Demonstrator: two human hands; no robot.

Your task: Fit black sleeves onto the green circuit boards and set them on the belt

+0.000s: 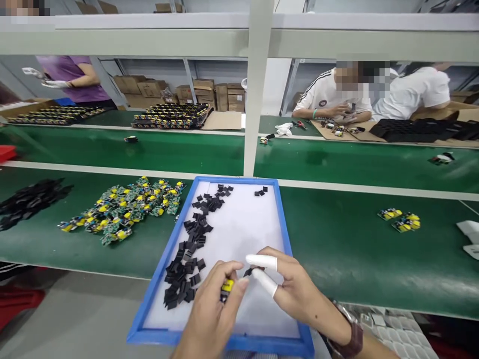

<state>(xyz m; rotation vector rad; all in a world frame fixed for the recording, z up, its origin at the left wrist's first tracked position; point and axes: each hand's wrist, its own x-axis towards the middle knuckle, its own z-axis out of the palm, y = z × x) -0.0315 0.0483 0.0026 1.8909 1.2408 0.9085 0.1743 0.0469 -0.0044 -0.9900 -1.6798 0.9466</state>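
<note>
A long green table [337,244] runs across the room. One white tray [239,219] with a blue rim sits on it. Left of the tray is a heap of boards [129,204], green and yellow, too many to count. Over the tray, the left hand [211,304] curls its fingers and thumb around one small part [227,285] with a bright yellow top. Close by, the right hand [297,289], wearing two white finger covers [262,262], pinches one tiny black piece [248,272].

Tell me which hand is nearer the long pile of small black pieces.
Left. The left hand is beside the black pile; the right hand is farther off, rightward.
</note>
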